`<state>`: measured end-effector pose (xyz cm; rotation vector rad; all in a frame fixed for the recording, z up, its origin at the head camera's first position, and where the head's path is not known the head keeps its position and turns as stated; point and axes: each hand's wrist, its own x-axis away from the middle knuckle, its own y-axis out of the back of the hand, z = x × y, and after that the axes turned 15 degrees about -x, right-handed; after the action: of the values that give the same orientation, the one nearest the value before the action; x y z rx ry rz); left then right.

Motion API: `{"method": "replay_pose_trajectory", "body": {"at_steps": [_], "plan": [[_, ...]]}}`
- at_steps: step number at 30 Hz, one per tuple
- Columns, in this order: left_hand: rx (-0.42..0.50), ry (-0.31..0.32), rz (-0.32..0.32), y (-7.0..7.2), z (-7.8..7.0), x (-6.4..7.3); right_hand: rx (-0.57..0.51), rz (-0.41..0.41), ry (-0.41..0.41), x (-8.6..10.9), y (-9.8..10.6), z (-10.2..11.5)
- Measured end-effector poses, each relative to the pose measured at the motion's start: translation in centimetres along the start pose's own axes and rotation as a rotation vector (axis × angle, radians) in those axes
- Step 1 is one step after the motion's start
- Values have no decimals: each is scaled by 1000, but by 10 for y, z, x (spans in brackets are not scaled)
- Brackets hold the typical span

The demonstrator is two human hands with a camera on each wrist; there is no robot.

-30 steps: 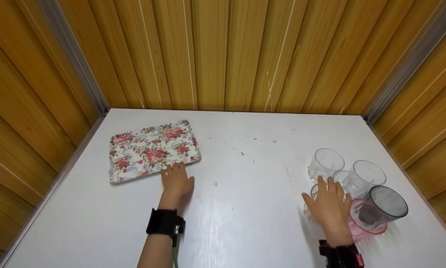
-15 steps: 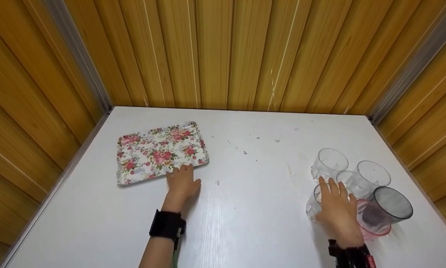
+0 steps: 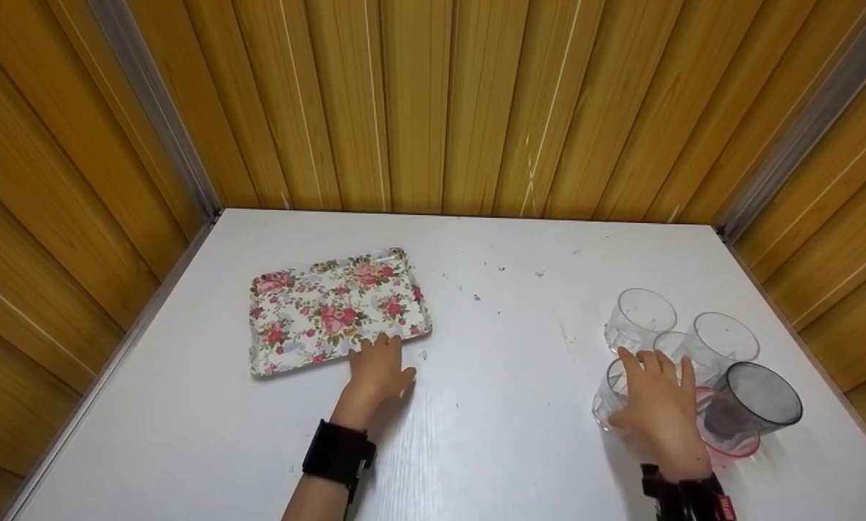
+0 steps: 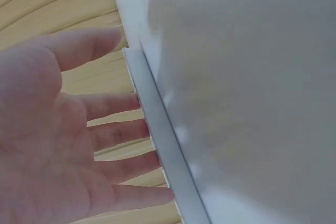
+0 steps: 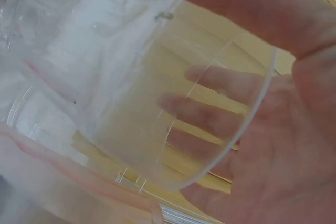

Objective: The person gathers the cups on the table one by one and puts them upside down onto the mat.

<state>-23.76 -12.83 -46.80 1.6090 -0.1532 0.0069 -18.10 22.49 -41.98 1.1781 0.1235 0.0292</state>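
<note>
A white rectangular tray with a rose print [image 3: 335,315] lies on the left part of the table. My left hand [image 3: 377,369] reaches its near edge, fingers fairly straight over the rim [image 4: 157,124] and thumb spread away. In the left wrist view the fingertips end at that rim. At the right, my right hand [image 3: 660,416] holds a clear glass [image 3: 608,401]. Through the glass wall [image 5: 173,124] in the right wrist view, the fingers show along the far side, with the thumb on the other. Part of this glass is hidden under the hand.
Close around the right hand stand more clear glasses [image 3: 641,318], a grey-tinted glass [image 3: 762,394] and a pink glass [image 3: 736,449]. The white table [image 3: 490,376] has small dark marks. Wood-look walls [image 3: 433,108] enclose its back and sides.
The tray has slid right and nearer to me along with my left hand. My right thumb and fingers have drawn in around the clear glass, which stays in place.
</note>
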Motion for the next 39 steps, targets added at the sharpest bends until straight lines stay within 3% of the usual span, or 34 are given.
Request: {"method": "replay_pose_trajectory", "body": {"at_steps": [4, 12, 23, 32, 39], "plan": [[27, -23, 43, 6, 4, -2, -18, -49, 70, -23, -4, 12], [22, -63, 81, 13, 10, -6, -110, -36, 155, -65, -11, 43], [-3, -145, 92, 20, 20, -11, -157, -92, 252, -103, -32, 80], [40, -260, 210, 25, 31, -19, -171, -135, 310, -132, -47, 106], [74, -268, 224, 28, 43, -28, -196, -175, 357, -153, -58, 126]]}}
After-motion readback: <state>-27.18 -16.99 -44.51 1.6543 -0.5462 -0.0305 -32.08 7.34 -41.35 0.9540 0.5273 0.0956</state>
